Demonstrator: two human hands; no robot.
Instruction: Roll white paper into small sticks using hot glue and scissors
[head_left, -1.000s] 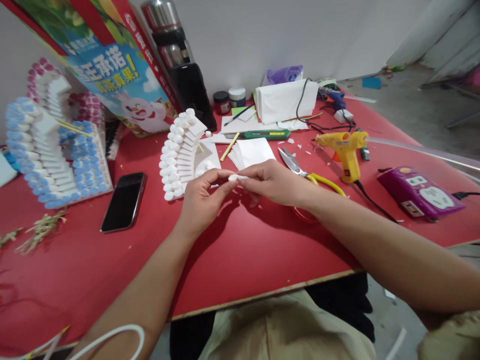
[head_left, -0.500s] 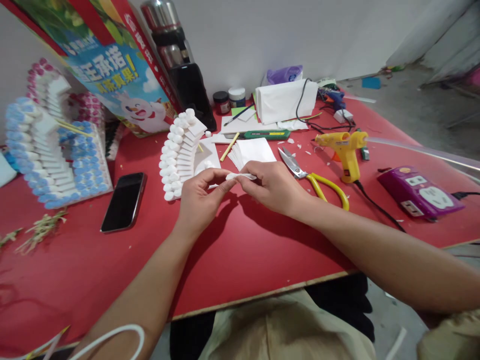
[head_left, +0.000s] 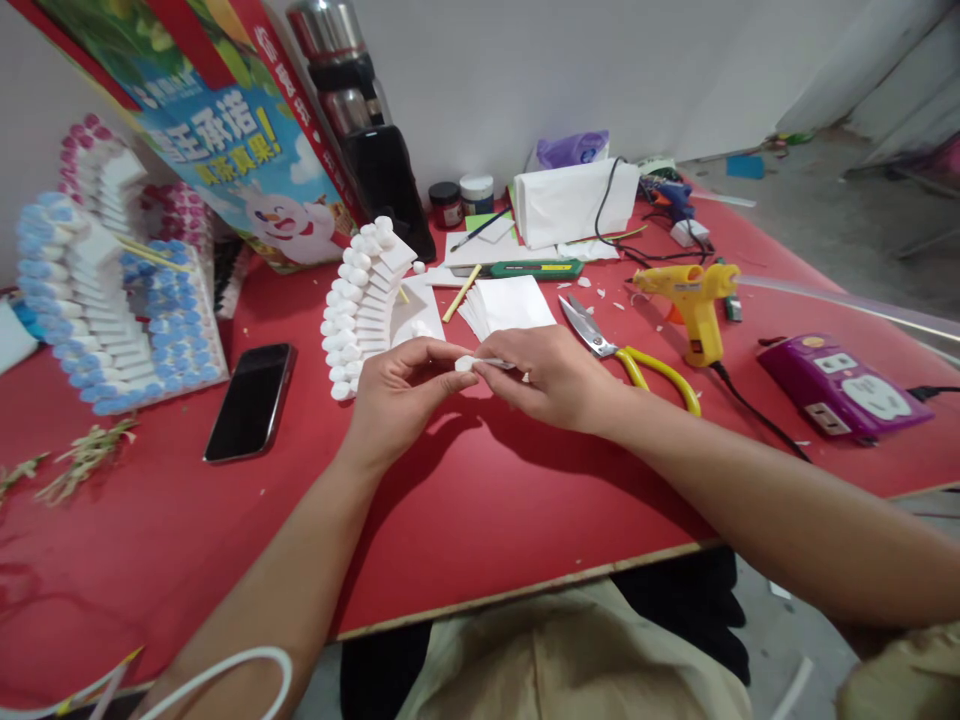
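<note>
A small white paper roll [head_left: 465, 364] is pinched between my two hands above the red table. The thumb and index finger of my left hand [head_left: 409, 395] close on its left end. My right hand [head_left: 544, 380] grips the loose strip side, its fingers curled round and partly hiding it. Just left of and behind my left hand stands a white curved staircase model [head_left: 364, 310], its edge lined with small white rolls. Behind my right hand lies a stack of white paper sheets [head_left: 514, 303]. Yellow-handled scissors [head_left: 626, 355] rest on the table to its right.
A yellow glue gun [head_left: 691, 300] and a purple power socket box [head_left: 840, 385] with cords are at right. A green cutter knife [head_left: 525, 269] lies at the back. At left are a phone [head_left: 250, 402] and a blue-and-white staircase model [head_left: 120, 310], with a printed carton [head_left: 247, 140] behind.
The white strip between my fingers has turned into a more compact roll end at my left fingertips. Both hands stay in nearly the same place; the view shifts slightly.
</note>
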